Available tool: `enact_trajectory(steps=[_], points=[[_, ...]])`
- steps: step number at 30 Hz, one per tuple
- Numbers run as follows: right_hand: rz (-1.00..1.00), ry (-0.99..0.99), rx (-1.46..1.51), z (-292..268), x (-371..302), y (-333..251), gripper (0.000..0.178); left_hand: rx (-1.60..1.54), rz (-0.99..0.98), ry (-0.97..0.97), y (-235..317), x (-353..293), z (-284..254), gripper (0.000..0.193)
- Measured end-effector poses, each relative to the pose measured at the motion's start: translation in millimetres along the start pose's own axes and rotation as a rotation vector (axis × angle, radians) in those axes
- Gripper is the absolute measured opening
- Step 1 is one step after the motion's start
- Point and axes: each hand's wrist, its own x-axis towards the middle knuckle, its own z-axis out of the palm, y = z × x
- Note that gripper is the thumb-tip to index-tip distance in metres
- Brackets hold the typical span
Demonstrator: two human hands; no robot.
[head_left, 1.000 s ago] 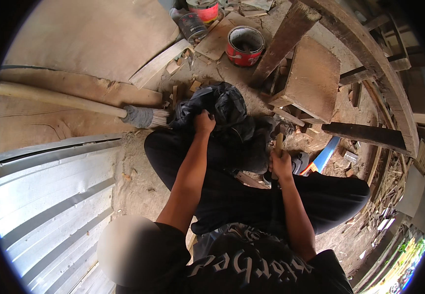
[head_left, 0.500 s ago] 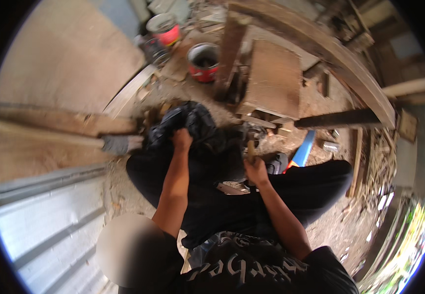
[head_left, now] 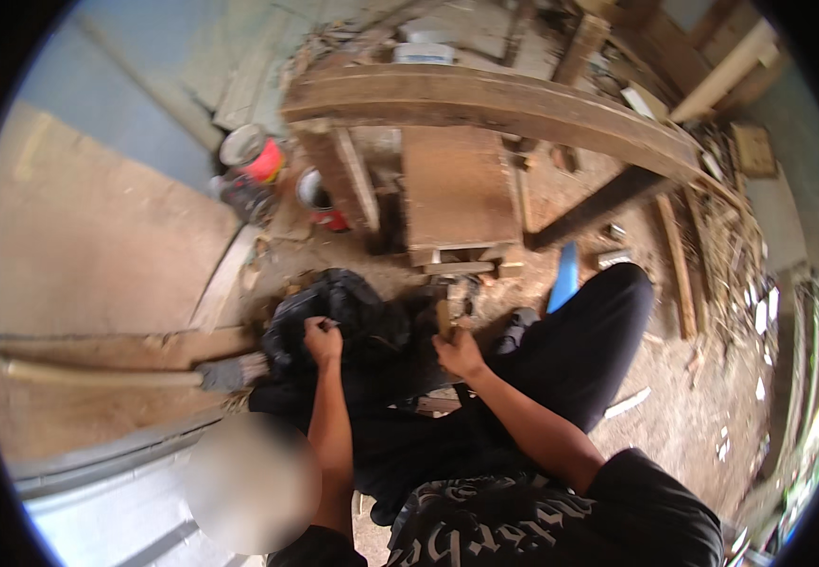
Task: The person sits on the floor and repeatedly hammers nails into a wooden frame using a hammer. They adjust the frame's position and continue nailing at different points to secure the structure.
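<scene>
Fingers of the right hand are wrapped tight around a wooden handle. The top of the handle pokes out on the far side of the fist. The rest of the tool is too dark to make out. The handle is in the middle of the scene, just to the right of a black plastic bag.

The left hand is over the near side of the bag. Its fingers are curled in, but I cannot tell if they have hold of the plastic or just rest on it.

The bag looks soft, shiny and crinkly. I think the plastic is light and a bit slippery, and it could rip if pulled hard. What is inside is hidden, so the whole bag could be heavier. A thick, bunched fold looks like the best place to grab. The handle looks hard and stiff, and not easy to break. A full fist around its middle should hold it well.

To the left of the bag lies a brush with a long pole. Farther away are a red can and a big wooden frame. To the right is a blue thing, near a shoe.
</scene>
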Motion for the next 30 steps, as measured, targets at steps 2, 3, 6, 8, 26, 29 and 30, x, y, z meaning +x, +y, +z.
enact_trajectory(steps=[2, 3, 6, 8, 26, 29, 30], points=[[0.030, -0.016, 0.112, 8, 1, -6, 0.018, -0.104, -0.010, 0.067, 6, 10, -10, 0.015], [0.078, -0.058, 0.158, 10, -1, -17, 0.016, -0.134, -0.019, 0.093, 4, 16, -15, 0.016], [0.111, -0.060, 0.195, 14, -3, -22, 0.017, -0.790, -0.368, 0.025, 74, 15, -41, 0.016], [0.135, -0.091, 0.183, 14, -8, -34, 0.021, -0.932, -0.340, 0.057, 141, 20, -68, 0.022], [0.115, -0.193, 0.307, 22, -19, -35, 0.022, -0.813, 0.475, -0.003, 439, 112, -146, 0.025], [0.125, -0.209, 0.306, 19, -18, -33, 0.022, -0.782, 0.487, 0.024, 438, 113, -137, 0.025], [0.135, -0.213, 0.303, 18, -20, -34, 0.021, -0.761, 0.485, 0.037, 438, 113, -136, 0.025]])
